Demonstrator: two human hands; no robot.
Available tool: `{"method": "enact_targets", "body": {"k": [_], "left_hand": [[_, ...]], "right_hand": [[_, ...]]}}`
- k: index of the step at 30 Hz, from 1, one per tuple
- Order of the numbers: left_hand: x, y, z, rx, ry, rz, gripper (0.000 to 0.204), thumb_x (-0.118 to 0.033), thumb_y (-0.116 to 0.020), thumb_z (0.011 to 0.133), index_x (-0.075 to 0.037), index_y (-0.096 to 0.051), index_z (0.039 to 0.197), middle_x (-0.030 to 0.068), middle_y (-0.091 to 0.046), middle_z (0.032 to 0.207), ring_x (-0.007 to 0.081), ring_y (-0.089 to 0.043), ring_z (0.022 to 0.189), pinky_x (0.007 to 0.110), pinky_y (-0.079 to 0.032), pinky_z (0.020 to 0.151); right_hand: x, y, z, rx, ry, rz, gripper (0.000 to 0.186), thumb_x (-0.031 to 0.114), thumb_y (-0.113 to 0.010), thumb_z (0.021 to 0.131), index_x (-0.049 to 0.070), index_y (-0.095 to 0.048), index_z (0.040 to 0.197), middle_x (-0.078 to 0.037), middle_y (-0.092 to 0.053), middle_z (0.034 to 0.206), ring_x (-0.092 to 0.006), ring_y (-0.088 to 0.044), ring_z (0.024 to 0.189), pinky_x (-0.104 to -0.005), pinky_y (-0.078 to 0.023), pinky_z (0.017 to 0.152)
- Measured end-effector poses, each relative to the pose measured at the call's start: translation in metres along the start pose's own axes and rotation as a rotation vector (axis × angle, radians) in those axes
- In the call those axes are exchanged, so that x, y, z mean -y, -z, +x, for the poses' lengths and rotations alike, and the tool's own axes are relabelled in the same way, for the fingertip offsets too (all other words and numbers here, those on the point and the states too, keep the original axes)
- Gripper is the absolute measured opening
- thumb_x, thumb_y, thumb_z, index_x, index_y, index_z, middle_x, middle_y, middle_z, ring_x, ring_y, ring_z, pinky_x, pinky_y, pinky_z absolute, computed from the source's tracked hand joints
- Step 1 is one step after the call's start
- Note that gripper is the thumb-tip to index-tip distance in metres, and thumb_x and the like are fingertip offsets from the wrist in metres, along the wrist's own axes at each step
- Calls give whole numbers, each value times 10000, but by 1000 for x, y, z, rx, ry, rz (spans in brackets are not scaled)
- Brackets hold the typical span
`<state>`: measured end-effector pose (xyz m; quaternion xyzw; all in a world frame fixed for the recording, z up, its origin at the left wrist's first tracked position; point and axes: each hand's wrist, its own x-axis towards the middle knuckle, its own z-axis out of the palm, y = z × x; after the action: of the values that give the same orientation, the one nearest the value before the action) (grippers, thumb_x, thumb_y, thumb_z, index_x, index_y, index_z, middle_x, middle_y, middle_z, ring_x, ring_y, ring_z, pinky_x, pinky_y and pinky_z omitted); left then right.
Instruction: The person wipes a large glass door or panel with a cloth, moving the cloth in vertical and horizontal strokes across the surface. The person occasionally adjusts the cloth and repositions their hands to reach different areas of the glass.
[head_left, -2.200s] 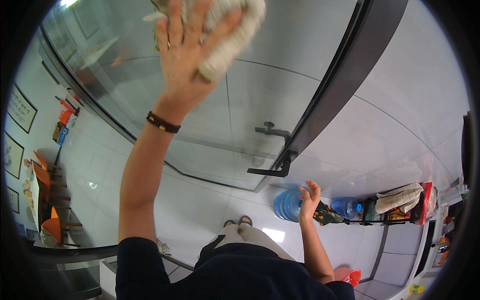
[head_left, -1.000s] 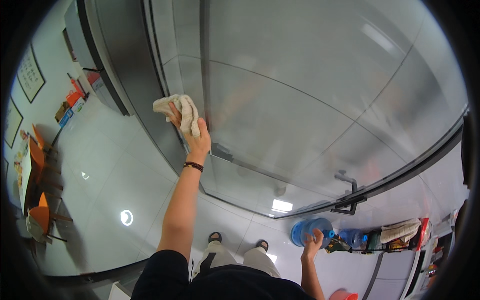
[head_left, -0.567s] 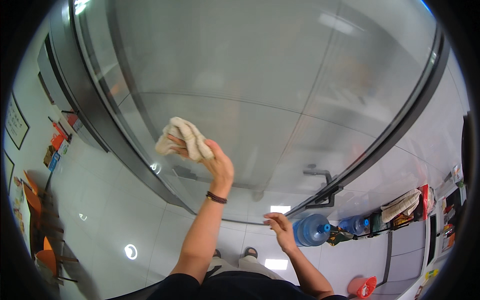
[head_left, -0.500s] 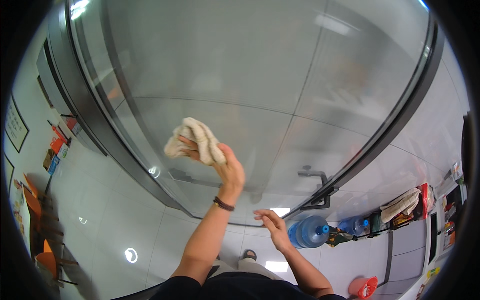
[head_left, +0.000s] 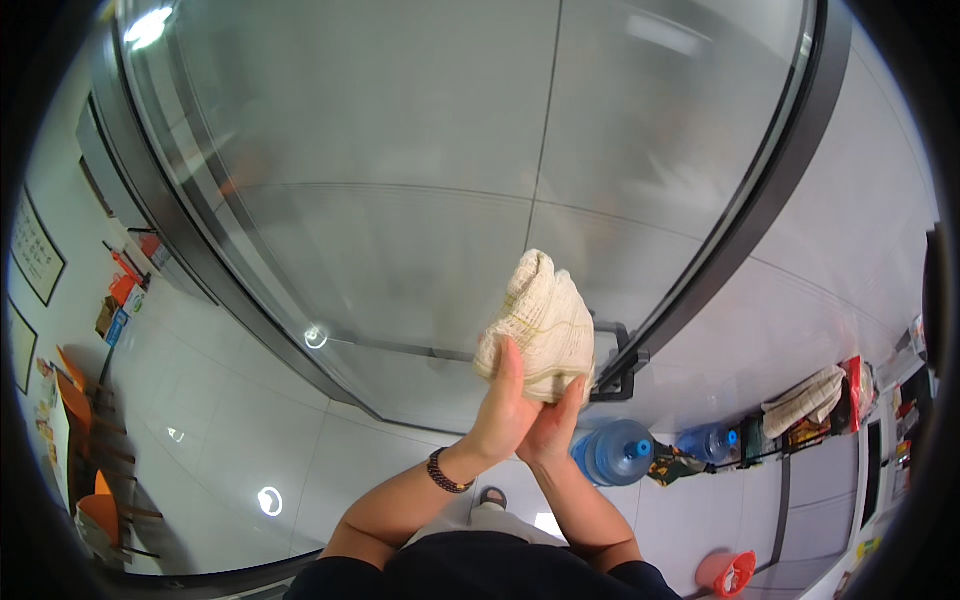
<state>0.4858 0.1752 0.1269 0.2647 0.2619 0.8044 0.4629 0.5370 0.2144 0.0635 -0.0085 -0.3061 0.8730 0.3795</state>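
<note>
A bunched cream cloth (head_left: 540, 320) sits between both my hands in front of a large glass door (head_left: 420, 200). My left hand (head_left: 500, 410), with a dark bead bracelet on its wrist, grips the cloth from below on the left. My right hand (head_left: 552, 425) presses against it from the right, palm to palm with the left. The door's black handle (head_left: 620, 370) shows just right of the cloth, beside the dark door frame (head_left: 760, 200).
Two blue water bottles (head_left: 612, 452) lie on the tiled floor by a low rack with a folded towel (head_left: 800, 400). A red dustpan (head_left: 728, 572) lies at the lower right. Orange chairs (head_left: 85, 440) and framed pictures (head_left: 35, 250) stand at the left.
My left hand has come down from the glass with the cloth, toward the middle. My right hand rose from beside my body and now meets it on the cloth.
</note>
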Motion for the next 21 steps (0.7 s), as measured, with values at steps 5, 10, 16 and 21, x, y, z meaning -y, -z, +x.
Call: {"method": "enact_targets", "body": {"k": [5,10,16,21], "left_hand": [[-1,33,-17,-131,97,235,521,-362,-393,1003,17,-387,1361,112,-410,1398,195,-453,1219,336,-337,1035],[-12,79,-32,-68,433,299,432,-290,-491,964,-38,-502,1315,57,-511,1243,168,-518,1050,314,-396,891],[-46,136,-50,-136,344,389,392,-275,-505,950,-54,-553,1270,52,-530,1172,156,-533,961,281,-401,819],[-78,185,-75,-370,283,403,359,-250,-521,936,-40,-575,1221,53,-554,1149,151,-550,945,275,-417,794]], "right_hand": [[12,-16,-5,-397,121,-33,418,275,-424,997,21,-437,1329,-97,-498,1337,-223,-449,1252,-386,-337,1059],[29,-7,-13,-678,575,-243,405,249,-506,973,39,-453,1316,-72,-520,1277,-194,-487,1189,-363,-389,1008],[67,3,82,-746,1043,-1053,483,208,-535,950,11,-400,1370,-157,-325,1457,-290,-289,1347,-408,-211,1091],[19,55,108,-607,1214,-1870,554,118,-507,910,89,-342,1438,-238,-124,1534,-492,-17,1399,-610,21,1081]]}}
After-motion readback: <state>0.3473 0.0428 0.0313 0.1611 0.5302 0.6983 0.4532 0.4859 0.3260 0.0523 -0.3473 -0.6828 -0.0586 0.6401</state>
